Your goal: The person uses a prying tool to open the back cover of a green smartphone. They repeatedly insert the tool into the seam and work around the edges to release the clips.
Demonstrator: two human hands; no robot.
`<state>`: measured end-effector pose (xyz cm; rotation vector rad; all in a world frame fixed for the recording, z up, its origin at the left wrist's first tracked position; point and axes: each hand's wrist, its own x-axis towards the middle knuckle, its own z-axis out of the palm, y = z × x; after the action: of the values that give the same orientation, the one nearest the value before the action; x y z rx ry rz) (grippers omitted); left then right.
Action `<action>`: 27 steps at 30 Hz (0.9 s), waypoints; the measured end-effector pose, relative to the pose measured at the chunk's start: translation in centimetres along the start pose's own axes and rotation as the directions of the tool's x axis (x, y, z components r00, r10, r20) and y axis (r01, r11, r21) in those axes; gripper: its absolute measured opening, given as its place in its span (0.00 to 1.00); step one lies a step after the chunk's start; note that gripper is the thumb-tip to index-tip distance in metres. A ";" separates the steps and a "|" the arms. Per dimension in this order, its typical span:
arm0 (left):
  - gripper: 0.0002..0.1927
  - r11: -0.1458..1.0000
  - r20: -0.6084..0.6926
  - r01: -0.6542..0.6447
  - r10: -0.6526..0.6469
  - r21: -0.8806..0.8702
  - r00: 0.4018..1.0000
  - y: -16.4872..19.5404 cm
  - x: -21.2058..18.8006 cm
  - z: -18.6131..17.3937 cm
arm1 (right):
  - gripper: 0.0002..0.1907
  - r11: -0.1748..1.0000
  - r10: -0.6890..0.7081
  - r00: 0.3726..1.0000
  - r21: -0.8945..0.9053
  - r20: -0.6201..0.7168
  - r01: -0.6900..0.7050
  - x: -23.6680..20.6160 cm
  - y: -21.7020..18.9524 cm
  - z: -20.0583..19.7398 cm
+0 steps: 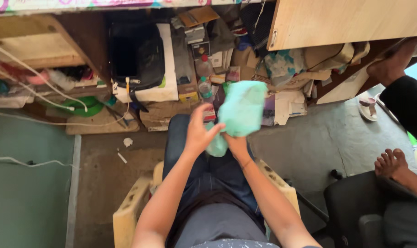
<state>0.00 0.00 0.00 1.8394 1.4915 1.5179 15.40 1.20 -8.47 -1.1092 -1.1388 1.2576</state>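
Note:
I sit on a pale yellow plastic chair (pixel 128 213), looking down at my lap in blue jeans. Both hands are raised in front of me over my knees. My right hand (pixel 236 143) grips the lower part of a light green cloth (pixel 243 107), which stands up blurred above it. My left hand (pixel 200 132) is beside it with fingers spread, its fingertips touching the cloth's lower left fold. Part of the cloth hangs down between the two hands.
A cluttered low shelf (pixel 34 50) holds a black bag (pixel 137 55), plastic bottles (pixel 205 69), papers and boxes. White cables (pixel 38 76) trail at the left. Another person's arm (pixel 401 87) and bare foot (pixel 392 164) are at the right, by a dark chair (pixel 355 202).

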 end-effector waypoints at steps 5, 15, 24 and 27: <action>0.38 0.481 0.502 0.759 -0.569 -0.440 0.652 -4.4 -2.9 1.4 | 0.17 0.973 -0.070 0.997 0.224 0.022 0.063 0.3 -0.8 -1.5; 0.30 0.350 0.456 0.712 -0.580 -0.608 0.675 -2.1 1.0 6.7 | 0.29 0.801 -0.522 0.822 -0.199 0.228 0.564 -0.9 -9.3 -3.4; 0.37 0.138 0.781 0.800 -0.177 -0.583 0.599 5.1 5.0 2.6 | 0.29 0.716 -0.466 0.877 -0.532 0.120 0.453 3.3 -12.4 -7.1; 0.44 0.580 0.680 0.668 -0.247 -0.466 0.690 5.5 6.2 2.7 | 0.26 0.970 -0.056 0.940 0.207 -0.336 0.131 3.5 -12.3 -7.6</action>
<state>4.38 3.97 6.37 1.1098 0.8403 0.9311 24.31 4.64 2.94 -1.0324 -0.7673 1.0506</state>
